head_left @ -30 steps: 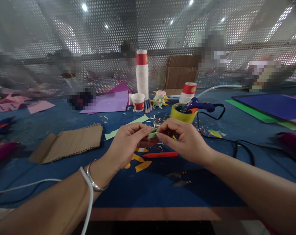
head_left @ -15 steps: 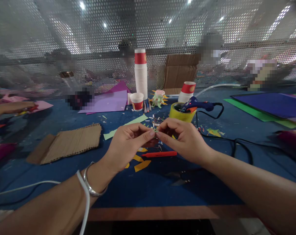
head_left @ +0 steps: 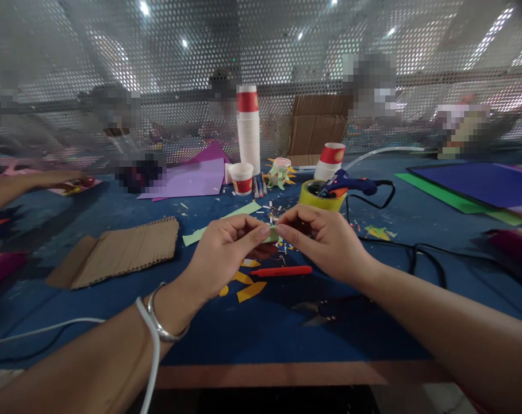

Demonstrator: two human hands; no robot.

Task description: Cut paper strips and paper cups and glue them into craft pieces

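Note:
Both my left hand [head_left: 226, 253] and my right hand [head_left: 325, 241] pinch a small piece of light green paper [head_left: 273, 233] between thumb and fingers, one at each side. Much of the piece is hidden by the fingertips. Just below them on the table lies a red marker [head_left: 282, 271], with yellow-orange paper cutouts [head_left: 250, 291] to its left. Dark-handled scissors [head_left: 319, 312] rest nearer to me, under my right wrist. A light green paper strip [head_left: 195, 237] lies behind my left hand.
A glue gun [head_left: 351, 184] rests on a yellow tape roll [head_left: 310, 198], its black cord [head_left: 399, 246] running right. Corrugated cardboard [head_left: 131, 250] lies left. Behind stand a tall paper cup stack [head_left: 249, 138] and a decorated cup [head_left: 280, 172]. Another person's hand [head_left: 62, 178] is at far left.
The green paper between my fingertips has tilted, so more of its face shows. My hands stay almost in place. At far left the other person's hand has shifted right.

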